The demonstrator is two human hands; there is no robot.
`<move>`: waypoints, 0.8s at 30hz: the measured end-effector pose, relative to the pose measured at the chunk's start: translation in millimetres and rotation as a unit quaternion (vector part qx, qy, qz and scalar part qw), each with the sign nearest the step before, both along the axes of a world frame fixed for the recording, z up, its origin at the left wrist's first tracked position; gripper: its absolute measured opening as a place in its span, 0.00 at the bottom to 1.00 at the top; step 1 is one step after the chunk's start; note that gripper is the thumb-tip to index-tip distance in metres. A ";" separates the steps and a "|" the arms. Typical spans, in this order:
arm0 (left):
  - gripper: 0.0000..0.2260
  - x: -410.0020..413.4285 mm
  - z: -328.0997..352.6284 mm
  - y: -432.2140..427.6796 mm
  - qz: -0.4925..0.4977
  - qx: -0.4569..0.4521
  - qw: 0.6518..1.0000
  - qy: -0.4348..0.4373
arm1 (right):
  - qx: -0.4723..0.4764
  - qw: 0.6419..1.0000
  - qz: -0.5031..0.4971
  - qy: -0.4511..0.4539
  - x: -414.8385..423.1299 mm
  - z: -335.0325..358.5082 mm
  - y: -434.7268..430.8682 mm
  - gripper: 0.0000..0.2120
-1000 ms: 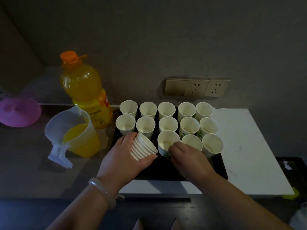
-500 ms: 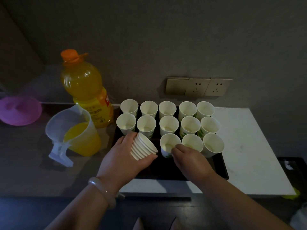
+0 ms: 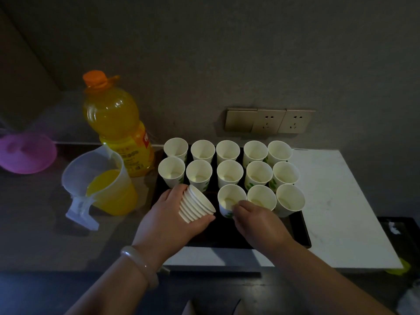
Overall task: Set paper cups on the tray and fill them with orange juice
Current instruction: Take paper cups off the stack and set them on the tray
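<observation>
White paper cup (image 3: 230,197), pinched by the right hand (image 3: 259,221), should settle upright against its row-mates while the left hand (image 3: 167,222) clutches the nested white paper cups (image 3: 196,204).

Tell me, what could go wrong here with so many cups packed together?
The right hand pinches the front-row paper cup right beside the next cup; a nudge could topple these light, empty cups. The tilted stack of paper cups in the left hand could slip. Pouring from the wide juice jug might spill.
</observation>
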State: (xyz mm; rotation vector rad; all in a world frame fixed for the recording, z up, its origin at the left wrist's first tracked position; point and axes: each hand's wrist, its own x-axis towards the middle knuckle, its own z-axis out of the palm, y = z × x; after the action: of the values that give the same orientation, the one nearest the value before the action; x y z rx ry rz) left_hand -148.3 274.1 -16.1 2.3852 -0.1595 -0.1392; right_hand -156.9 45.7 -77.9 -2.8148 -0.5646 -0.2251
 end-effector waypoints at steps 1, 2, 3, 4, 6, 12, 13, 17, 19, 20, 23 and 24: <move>0.36 -0.4 0.2 -0.1 0.002 0.001 1.000 0.000 | 0.010 1.000 -0.004 0.005 -1.0 1.5 0.9 0.12; 0.36 -0.9 0.0 0.4 0.004 0.000 1.000 0.001 | 0.020 1.000 -0.010 0.005 -2.6 5.3 2.6 0.14; 0.36 -1.1 0.3 0.8 0.005 0.000 1.000 0.000 | 0.033 0.999 -0.018 0.000 -4.4 11.7 5.3 0.16; 0.37 -1.1 -0.3 1.6 0.004 0.003 1.000 -0.001 | 0.051 0.998 -0.026 -0.011 -6.4 20.1 9.4 0.17; 0.36 0.3 -2.3 3.2 0.003 0.008 1.000 -0.002 | 0.111 0.993 -0.031 -0.033 -11.1 42.2 23.6 0.16; 0.21 4.1 -6.5 3.6 -0.018 0.022 0.999 -0.015 | 0.277 0.954 -0.048 0.100 -11.2 88.4 71.2 0.07; 0.21 3.6 -5.8 4.8 -0.019 0.023 0.999 -0.022 | 0.306 0.943 -0.064 0.117 -9.7 90.5 73.6 0.06; 0.22 -0.3 0.4 9.4 -0.015 0.013 0.999 -0.036 | 0.311 0.940 -0.069 0.124 -11.7 92.4 80.7 0.06; 0.24 -2.6 3.2 9.8 -0.013 0.006 0.999 -0.033 | 0.292 0.950 -0.059 0.094 -13.4 91.9 85.0 0.05; 0.25 -3.6 4.3 10.1 -0.013 0.003 0.999 -0.031 | 0.286 0.953 -0.058 0.082 -13.2 90.8 86.5 0.04; 0.26 -5.1 6.7 12.1 -0.013 -0.008 1.000 -0.027 | 0.271 0.958 -0.067 0.061 -12.2 87.5 90.1 0.05; 0.27 -4.9 7.9 12.6 -0.012 -0.010 1.000 -0.026 | 0.265 0.961 -0.068 0.045 -12.4 86.2 91.2 0.06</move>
State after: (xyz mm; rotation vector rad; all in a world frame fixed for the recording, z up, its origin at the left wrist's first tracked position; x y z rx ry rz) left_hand -153.2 286.8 -8.2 2.3694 -0.2131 -0.0853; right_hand -169.3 136.8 8.4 -2.3252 -0.2400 -0.2322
